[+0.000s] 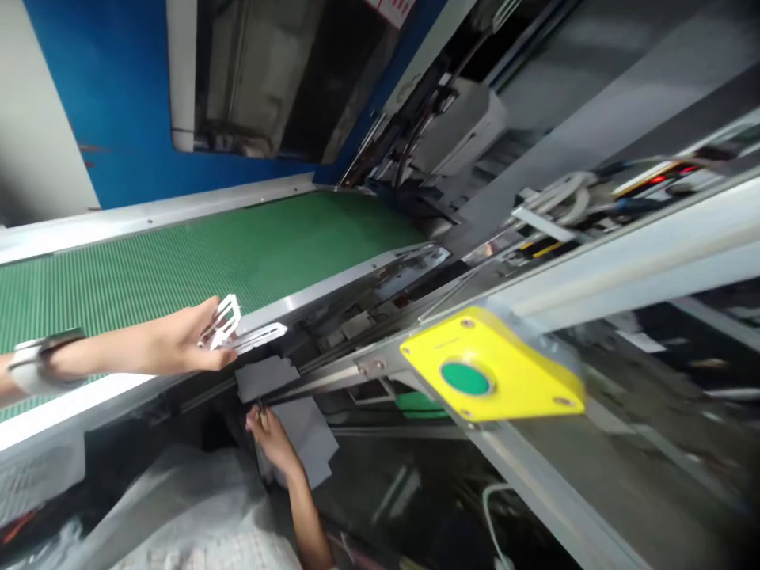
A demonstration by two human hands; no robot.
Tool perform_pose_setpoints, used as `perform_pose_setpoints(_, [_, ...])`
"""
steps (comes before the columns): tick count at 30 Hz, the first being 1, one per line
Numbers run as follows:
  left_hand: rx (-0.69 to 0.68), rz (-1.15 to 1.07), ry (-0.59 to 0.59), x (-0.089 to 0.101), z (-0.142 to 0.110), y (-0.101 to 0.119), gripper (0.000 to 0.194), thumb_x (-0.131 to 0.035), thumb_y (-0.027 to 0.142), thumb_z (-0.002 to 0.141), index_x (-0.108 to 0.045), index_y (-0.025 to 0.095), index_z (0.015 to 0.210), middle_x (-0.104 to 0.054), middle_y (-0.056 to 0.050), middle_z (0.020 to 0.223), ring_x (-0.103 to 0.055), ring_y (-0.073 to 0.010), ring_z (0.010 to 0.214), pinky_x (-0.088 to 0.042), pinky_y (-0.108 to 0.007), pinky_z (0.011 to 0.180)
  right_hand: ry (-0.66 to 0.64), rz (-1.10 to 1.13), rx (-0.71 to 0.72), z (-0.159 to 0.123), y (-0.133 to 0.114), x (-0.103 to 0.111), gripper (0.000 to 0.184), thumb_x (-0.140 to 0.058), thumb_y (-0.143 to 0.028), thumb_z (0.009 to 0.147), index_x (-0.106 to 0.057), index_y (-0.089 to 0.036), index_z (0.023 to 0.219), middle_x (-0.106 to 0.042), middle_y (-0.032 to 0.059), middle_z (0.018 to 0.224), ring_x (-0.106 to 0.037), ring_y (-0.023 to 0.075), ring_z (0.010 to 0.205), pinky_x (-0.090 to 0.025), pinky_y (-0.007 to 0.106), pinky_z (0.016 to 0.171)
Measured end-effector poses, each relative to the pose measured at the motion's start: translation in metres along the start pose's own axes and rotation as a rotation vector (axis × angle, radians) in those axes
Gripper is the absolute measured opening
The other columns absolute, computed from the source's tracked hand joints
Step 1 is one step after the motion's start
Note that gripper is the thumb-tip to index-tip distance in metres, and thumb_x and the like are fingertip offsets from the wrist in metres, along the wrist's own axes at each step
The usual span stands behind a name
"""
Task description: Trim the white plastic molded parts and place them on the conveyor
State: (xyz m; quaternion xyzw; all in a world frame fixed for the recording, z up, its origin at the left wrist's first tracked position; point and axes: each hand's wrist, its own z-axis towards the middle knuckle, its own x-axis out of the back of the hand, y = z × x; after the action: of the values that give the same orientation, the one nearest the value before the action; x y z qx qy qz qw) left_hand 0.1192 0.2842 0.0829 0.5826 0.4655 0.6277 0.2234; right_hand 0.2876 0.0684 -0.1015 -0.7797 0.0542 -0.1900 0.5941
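Two bare hands show, and the left hand (193, 339) pinches white slotted pieces (230, 318) between thumb and fingers, their narrow open frames sticking out past the fingertips. One of these pieces points up from the grip, while another reaches out flat and long beyond the thumb; the exact count is blurred. A light band with a dark top edge (44, 362) circles the wrist behind this hand. Beneath the left forearm, and stretching away beyond the hand, lies a ribbed green belt (285, 245), edged on the near side by a metal rail (290, 303) that passes just below the hand. Lower and to the right of the left hand, the right hand (271, 439) has its fingers curled in; whether they pinch anything, I cannot tell. Pale flat sheets (309, 431) with stepped edges lie right beside and behind the right hand, and a smaller pale stack (267, 378) sits just above it, between the two hands. Well to the right of both hands, a yellow box (522, 376) with a round green button (467, 378) is fixed to a metal frame (534, 475). Beyond the left hand, across the belt, stands a blue machine panel (131, 95) with a dark window (267, 71). Grey-white clothing (202, 507) fills the area below the left hand.
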Motion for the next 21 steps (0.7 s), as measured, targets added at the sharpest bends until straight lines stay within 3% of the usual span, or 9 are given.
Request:
perform_pose_setpoints(3, [0.042,-0.109,-0.032,-0.032,-0.048,-0.005,0.039,-0.064,0.055,0.087,-0.051,0.019,0.095,-0.059,0.000,0.078,-0.051,-0.0125,0.064,-0.044,-0.024,0.054,-0.048,0.187,0.087,-0.004,-0.032,-0.006,0.061,-0.079,-0.077,0.064,-0.055,-0.025,0.087,-0.065,-0.0014,0.084,-0.064,0.0166,0.076,-0.055,0.033,0.073])
perform_pose_setpoints(5, [0.042,-0.197,-0.033,-0.053,-0.070,-0.006,0.033,-0.068,0.049,0.085,-0.053,0.020,0.093,-0.056,0.002,0.072,-0.048,-0.0119,0.059,-0.041,-0.022,0.049,-0.061,0.278,0.148,-0.006,-0.061,-0.006,0.067,-0.086,-0.074,0.054,-0.052,-0.027,0.087,-0.068,0.0014,0.107,-0.066,0.0179,0.087,-0.055,0.035,0.080])
perform_pose_setpoints(6, [0.050,-0.243,-0.033,-0.062,-0.079,-0.007,0.030,-0.068,0.046,0.084,-0.054,0.020,0.092,-0.056,0.002,0.071,-0.048,-0.0121,0.058,-0.041,-0.022,0.048,-0.073,0.333,0.194,-0.007,-0.074,-0.008,0.063,-0.090,-0.067,0.056,-0.050,-0.028,0.085,-0.069,0.0015,0.108,-0.065,0.0176,0.087,-0.054,0.036,0.081])
perform_pose_setpoints(8, [0.080,-0.336,-0.005,-0.079,-0.097,-0.007,0.027,-0.067,0.044,0.085,-0.055,0.021,0.094,-0.057,0.002,0.071,-0.050,-0.0126,0.058,-0.042,-0.022,0.047,-0.192,0.533,0.311,-0.008,-0.094,-0.013,0.050,-0.094,-0.046,0.062,-0.049,-0.028,0.078,-0.068,-0.0004,0.083,-0.061,0.0178,0.074,-0.053,0.037,0.075])
perform_pose_setpoints(11, [0.117,-0.476,0.040,-0.101,-0.122,-0.007,0.027,-0.060,0.047,0.094,-0.056,0.022,0.102,-0.064,-0.003,0.086,-0.060,-0.0152,0.069,-0.051,-0.023,0.056,-0.297,0.652,0.321,-0.014,-0.105,-0.026,0.050,-0.092,-0.045,0.066,-0.046,-0.028,0.073,-0.054,-0.0061,0.062,-0.050,0.0150,0.059,-0.048,0.033,0.063])
perform_pose_setpoints(13, [0.090,-0.546,0.064,-0.116,-0.135,-0.008,0.027,-0.055,0.046,0.099,-0.054,0.022,0.111,-0.067,-0.007,0.099,-0.062,-0.0157,0.077,-0.055,-0.024,0.064,-0.318,0.736,0.251,-0.019,-0.103,-0.034,0.050,-0.088,-0.049,0.070,-0.043,-0.028,0.075,-0.044,-0.0085,0.062,-0.041,0.0119,0.054,-0.044,0.029,0.057])
perform_pose_setpoints(16, [0.059,-0.472,0.204,-0.147,-0.142,-0.007,0.032,-0.059,0.041,0.098,-0.053,0.022,0.123,-0.065,-0.009,0.109,-0.061,-0.0162,0.083,-0.056,-0.026,0.071,-0.373,0.899,-0.051,-0.031,-0.091,-0.042,0.052,-0.088,-0.051,0.069,-0.043,-0.027,0.075,-0.033,-0.0095,0.064,-0.033,0.0091,0.052,-0.043,0.025,0.055])
perform_pose_setpoints(18, [0.063,-0.322,0.381,-0.174,-0.137,-0.005,0.042,-0.063,0.035,0.094,-0.052,0.023,0.133,-0.061,-0.011,0.121,-0.062,-0.0214,0.102,-0.058,-0.031,0.086,-0.424,0.923,-0.247,-0.040,-0.078,-0.045,0.051,-0.088,-0.053,0.068,-0.046,-0.026,0.074,-0.036,-0.0090,0.064,-0.036,0.0088,0.054,-0.047,0.025,0.057])
perform_pose_setpoints(21, [0.087,-0.135,0.603,-0.219,-0.126,-0.004,0.064,-0.063,0.026,0.090,-0.041,0.026,0.151,-0.048,-0.015,0.141,-0.049,-0.0291,0.136,-0.050,-0.041,0.110,-0.501,0.819,-0.351,-0.057,-0.056,-0.049,0.046,-0.081,-0.061,0.073,-0.051,-0.026,0.074,-0.050,-0.0054,0.064,-0.048,0.0124,0.057,-0.053,0.031,0.059])
